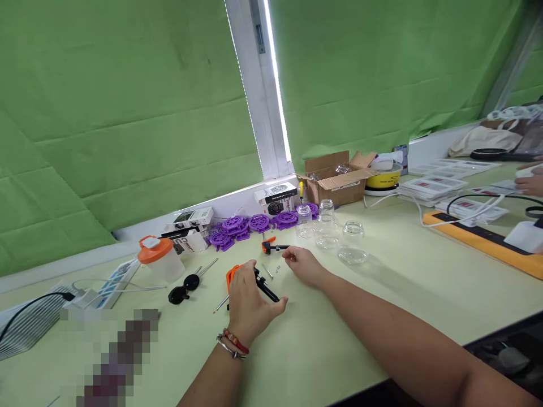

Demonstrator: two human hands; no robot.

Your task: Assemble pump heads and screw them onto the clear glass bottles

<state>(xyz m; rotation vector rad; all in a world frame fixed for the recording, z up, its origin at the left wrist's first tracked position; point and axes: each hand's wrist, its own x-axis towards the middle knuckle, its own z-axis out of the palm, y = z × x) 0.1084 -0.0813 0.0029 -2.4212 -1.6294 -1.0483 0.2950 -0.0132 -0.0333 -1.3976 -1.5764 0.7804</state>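
The pale green table (382, 294) is stretching across the view, bearing everything else; an open cardboard box (335, 181) is sitting at its far edge by the window; a cluster of purple gear pieces (250, 225) is lying left of the box, with clear jars (353, 240) standing just beside them; an orange-lidded cup (159, 260) is standing further left. The left hand (250, 305) is gripping an orange-and-black clamp (266, 290) low over the table's near part; the right hand (303, 264) is resting just beside a second small clamp (271, 246), fingers curled, though whether it is pinching anything I cannot tell; tiny screws (278, 268) are lying between the hands.
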